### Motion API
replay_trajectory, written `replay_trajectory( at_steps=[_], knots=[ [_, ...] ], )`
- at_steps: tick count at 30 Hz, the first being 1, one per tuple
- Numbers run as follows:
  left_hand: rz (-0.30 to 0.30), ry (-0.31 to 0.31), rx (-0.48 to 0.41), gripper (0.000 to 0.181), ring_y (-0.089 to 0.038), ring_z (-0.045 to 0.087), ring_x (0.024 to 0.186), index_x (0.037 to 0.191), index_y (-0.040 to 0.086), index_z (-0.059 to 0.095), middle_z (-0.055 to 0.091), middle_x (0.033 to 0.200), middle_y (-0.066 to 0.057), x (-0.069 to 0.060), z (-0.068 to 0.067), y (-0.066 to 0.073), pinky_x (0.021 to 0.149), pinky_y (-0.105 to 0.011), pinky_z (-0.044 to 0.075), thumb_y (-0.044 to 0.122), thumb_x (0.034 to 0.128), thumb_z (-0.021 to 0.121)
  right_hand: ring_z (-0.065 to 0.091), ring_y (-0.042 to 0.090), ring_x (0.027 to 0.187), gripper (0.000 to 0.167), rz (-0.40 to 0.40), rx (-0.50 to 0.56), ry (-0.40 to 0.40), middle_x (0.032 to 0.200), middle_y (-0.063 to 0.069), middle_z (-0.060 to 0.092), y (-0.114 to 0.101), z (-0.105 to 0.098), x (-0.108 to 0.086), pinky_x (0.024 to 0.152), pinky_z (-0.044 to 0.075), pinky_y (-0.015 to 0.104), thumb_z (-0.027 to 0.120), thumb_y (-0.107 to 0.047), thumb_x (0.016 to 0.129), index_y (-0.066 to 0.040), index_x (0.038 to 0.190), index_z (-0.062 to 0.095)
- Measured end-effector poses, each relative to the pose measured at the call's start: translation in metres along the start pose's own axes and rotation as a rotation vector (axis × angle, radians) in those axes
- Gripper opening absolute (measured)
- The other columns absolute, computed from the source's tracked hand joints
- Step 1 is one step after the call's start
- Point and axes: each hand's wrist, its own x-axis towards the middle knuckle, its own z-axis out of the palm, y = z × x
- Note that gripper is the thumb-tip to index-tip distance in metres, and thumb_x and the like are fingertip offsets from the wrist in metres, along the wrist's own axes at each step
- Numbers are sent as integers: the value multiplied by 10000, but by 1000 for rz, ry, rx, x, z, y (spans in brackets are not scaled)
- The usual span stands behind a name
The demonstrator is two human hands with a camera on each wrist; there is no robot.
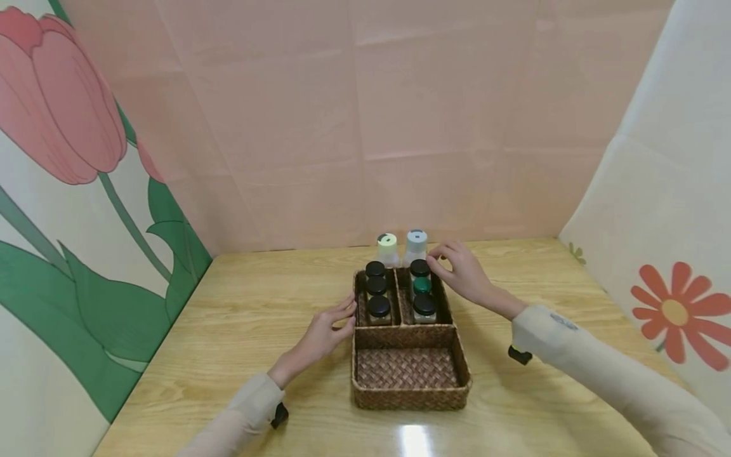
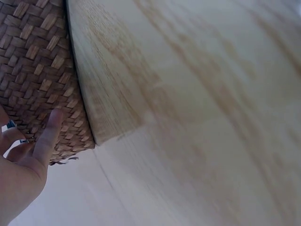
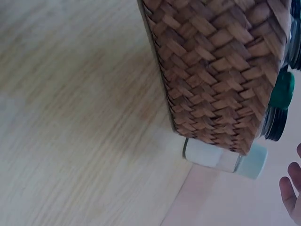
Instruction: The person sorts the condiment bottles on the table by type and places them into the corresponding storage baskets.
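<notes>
A brown woven basket point(image 1: 411, 400) has two narrow rear compartments and a wide front one. Black-lidded jars point(image 1: 379, 307) line the left rear compartment; the right one holds a green-lidded jar point(image 1: 422, 285) between black-lidded jars. My left hand point(image 1: 321, 333) touches the basket's left side with relaxed fingers; in the left wrist view the hand point(image 2: 23, 174) has a fingertip against the weave point(image 2: 37, 61). My right hand point(image 1: 465, 273) is bent beside the rear right black lid point(image 1: 420, 267). In the right wrist view, that hand point(image 3: 292, 188) appears apart from the jars, holding nothing visible.
Two bottles stand behind the basket, one with a yellow-green cap point(image 1: 387, 244) and one with a pale blue cap point(image 1: 417, 240). The wooden table point(image 1: 257, 285) meets a pink cloth backdrop point(image 1: 285, 190), with flower-patterned cloths at both sides.
</notes>
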Motion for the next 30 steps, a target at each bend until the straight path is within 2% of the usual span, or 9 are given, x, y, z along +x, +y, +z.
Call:
replay_trajectory(
  at_steps=[5, 12, 23, 30],
  knots=[
    [16, 5, 1, 384, -336, 549, 1227, 1342, -113, 514, 383, 1508, -195, -1, 1, 0, 764, -185, 552, 76, 1011, 562, 540, 311, 859, 101, 15, -36, -22, 892, 81, 603, 10, 4, 5, 684, 422, 414, 708, -121, 926, -23, 907, 695],
    [4, 5, -10, 382, -330, 531, 1248, 1348, -100, 518, 385, 1512, -186, -1, 1, 3, 774, -194, 554, 68, 1008, 568, 533, 324, 893, 100, 21, -21, -31, 923, 105, 604, 18, 7, 14, 703, 431, 447, 709, -127, 927, -30, 909, 701],
    [16, 13, -5, 384, -297, 621, 1139, 1348, -108, 513, 380, 1517, -179, 0, 1, 4, 750, -185, 557, 78, 1015, 559, 531, 310, 922, 75, 39, -34, -67, 959, 110, 587, 25, 7, 25, 698, 458, 450, 705, -130, 932, -56, 941, 708],
    [8, 8, -5, 387, -287, 615, 1148, 1353, -100, 511, 372, 1524, -169, 0, -1, 4, 763, -186, 554, 86, 1018, 559, 547, 341, 906, 103, 64, -52, -104, 971, 123, 589, 28, 8, 34, 717, 480, 476, 705, -136, 936, -39, 968, 706]
  ],
)
